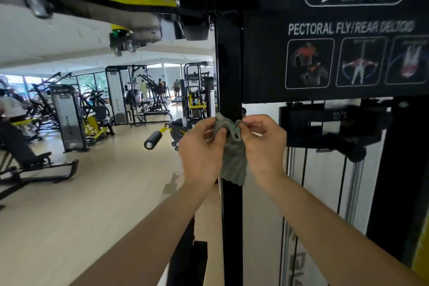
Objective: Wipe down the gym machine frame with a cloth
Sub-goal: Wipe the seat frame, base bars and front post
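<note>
**Desk:** Where is the cloth?

**Photographer:** The grey-green cloth [234, 160] hangs bunched between both hands. It is right in front of the gym machine's black upright post [229, 65] and below the sign [336, 28]. Whether the fabric touches the post cannot be told from this angle.

**Desk:** How do the hands hold it?

**Photographer:** The left hand [200, 151] pinches the cloth's upper left part, with the thumb across the fabric and the fingers curled behind. The right hand [264, 144] pinches the top right edge between thumb and forefinger, the other fingers loosely curled. Bare forearms [151, 227] reach up from the bottom of the view.

**Desk:** What does the sign read?

**Photographer:** "BRTW" at the top, then "PECTORAL FLY/REAR" with the last word blurred, above three exercise diagrams [310, 64].

**Desk:** And around the machine?

**Photographer:** Right of the post are a black weight stack [301, 123] and cables [306, 169]. Overhead at left is a blurred black-and-yellow machine arm [130, 0]. Beyond lie a pale wood floor [104, 181], a padded roller [153, 143] and other black-and-yellow machines [67, 114]. Several people [143, 88] stand far off near the windows [88, 81].
</note>
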The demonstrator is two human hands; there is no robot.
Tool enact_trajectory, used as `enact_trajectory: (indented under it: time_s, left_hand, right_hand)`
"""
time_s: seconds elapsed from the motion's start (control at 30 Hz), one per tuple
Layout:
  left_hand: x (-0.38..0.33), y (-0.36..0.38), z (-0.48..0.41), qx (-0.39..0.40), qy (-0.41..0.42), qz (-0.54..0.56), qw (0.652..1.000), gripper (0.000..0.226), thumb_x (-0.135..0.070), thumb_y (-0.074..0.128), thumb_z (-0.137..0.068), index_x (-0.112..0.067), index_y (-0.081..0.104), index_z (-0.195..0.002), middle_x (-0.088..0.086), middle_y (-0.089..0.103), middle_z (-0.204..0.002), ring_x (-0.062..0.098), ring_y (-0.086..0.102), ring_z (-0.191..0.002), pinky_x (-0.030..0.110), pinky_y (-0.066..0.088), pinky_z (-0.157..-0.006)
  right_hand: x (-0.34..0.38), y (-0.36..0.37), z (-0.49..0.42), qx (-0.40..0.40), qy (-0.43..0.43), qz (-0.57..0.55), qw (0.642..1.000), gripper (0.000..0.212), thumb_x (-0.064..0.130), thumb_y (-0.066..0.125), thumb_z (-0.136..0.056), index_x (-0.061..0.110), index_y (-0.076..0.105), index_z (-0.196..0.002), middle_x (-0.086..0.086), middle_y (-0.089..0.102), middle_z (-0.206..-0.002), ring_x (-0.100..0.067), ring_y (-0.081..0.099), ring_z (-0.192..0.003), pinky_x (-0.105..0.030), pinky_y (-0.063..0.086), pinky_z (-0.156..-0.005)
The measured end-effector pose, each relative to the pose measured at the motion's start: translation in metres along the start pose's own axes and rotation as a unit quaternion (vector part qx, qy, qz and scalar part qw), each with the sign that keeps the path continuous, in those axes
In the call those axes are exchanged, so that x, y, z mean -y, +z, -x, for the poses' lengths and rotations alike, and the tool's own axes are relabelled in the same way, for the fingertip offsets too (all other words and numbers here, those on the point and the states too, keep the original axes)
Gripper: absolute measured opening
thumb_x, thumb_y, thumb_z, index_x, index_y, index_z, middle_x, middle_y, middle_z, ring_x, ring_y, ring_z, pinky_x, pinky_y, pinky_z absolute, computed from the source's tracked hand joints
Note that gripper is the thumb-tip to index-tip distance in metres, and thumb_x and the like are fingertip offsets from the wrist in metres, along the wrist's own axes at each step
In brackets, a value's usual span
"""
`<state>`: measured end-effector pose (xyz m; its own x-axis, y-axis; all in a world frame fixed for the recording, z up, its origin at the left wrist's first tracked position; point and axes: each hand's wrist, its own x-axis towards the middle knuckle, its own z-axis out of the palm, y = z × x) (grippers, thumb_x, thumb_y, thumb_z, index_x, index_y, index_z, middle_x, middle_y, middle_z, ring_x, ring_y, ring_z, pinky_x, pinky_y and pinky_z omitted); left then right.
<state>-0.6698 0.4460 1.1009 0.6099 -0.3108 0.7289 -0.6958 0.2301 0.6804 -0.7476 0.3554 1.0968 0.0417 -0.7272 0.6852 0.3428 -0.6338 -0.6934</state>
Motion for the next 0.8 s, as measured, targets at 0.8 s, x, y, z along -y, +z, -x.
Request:
enact_trajectory:
  time_s: [0.8]
  left_hand:
    - [0.01,0.001,-0.016,0.019,0.04,0.018,0.999,0.041,-0.009,0.079,-0.083,-0.042,0.056,-0.086,-0.016,0.065,-0.092,0.009,0.066,-0.086,0.032,0.057,-0.083]
  right_hand:
    - [-0.01,-0.017,0.015,0.036,-0.067,0.124,0.989,0.014,-0.008,0.066,-0.087,0.005,0.071,-0.09,-0.002,0.07,-0.088,-0.01,0.066,-0.079,-0.015,0.051,-0.073]
